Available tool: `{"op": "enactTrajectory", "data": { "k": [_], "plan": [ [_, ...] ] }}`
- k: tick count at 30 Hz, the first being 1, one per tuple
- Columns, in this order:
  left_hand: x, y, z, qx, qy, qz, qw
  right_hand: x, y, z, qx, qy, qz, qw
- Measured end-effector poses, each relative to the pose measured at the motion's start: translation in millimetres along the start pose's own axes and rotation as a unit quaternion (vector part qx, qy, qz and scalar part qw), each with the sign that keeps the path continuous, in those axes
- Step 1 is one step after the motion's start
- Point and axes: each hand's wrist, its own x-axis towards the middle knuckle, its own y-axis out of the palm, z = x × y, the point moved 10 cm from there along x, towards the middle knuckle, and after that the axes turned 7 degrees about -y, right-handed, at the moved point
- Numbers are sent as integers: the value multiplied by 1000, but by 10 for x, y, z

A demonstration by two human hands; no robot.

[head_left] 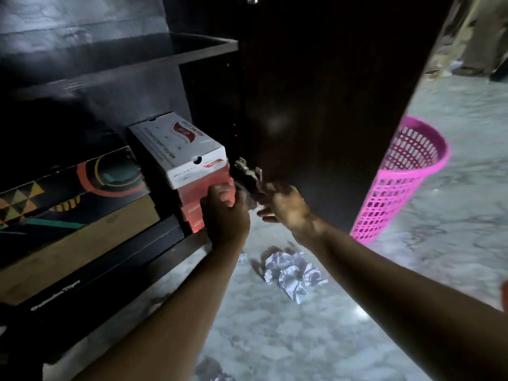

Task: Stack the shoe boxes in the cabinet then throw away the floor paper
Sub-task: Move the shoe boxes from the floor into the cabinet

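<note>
We are facing the dark cabinet [115, 78], its door [330, 105] standing open beside a pink basket [406, 177] on the marble floor [412, 270], and a patterned box [68, 193] is lying on a black box [90, 273] on the lowest shelf. Next to them, a white box [178, 147] is sitting on red boxes [192, 204], where our left hand [224, 213] is curling against the red stack. Our right hand [283, 204], blurred, is hovering by the hinge [247, 169] with fingers loosely spread, and crumpled paper [291, 273] is lying on the floor below our hands.

Bare forearms [176, 306]; no sleeves; two hands
</note>
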Motion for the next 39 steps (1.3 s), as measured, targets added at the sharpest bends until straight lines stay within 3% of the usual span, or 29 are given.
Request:
{"op": "enactTrajectory", "data": {
  "k": [4,8,15,19,22,26,28,31,39],
  "plan": [
    [-479,574,-239,-53,15,126,991,-498,-715,-71,-8,-9,-42,999],
    [-1055,1014,-489,-64,53,197,977,-956,-1424,-47,-32,-46,-120,991],
    [-2555,2111,-813,-69,52,380,921,-1944,-3044,241,-144,-88,-299,939],
    [-3478,2606,-1114,-17,18,511,859,-2549,-3919,545,-205,-103,-385,894],
    [-4128,2897,-1298,7,-20,607,794,-3113,-4640,714,-252,-94,-484,833],
    [-4987,3104,-1428,83,-32,706,703,-4105,-5630,458,-275,35,-610,742],
    [-5237,3128,-1389,116,-32,719,685,-4409,-5929,84,-236,144,-620,734],
    [-5430,3227,-1319,127,-35,710,691,-4508,-6057,-390,-187,249,-568,761],
    [-5184,3122,-1316,71,-49,690,719,-4507,-5915,-657,-213,265,-527,779]
  ]
}}
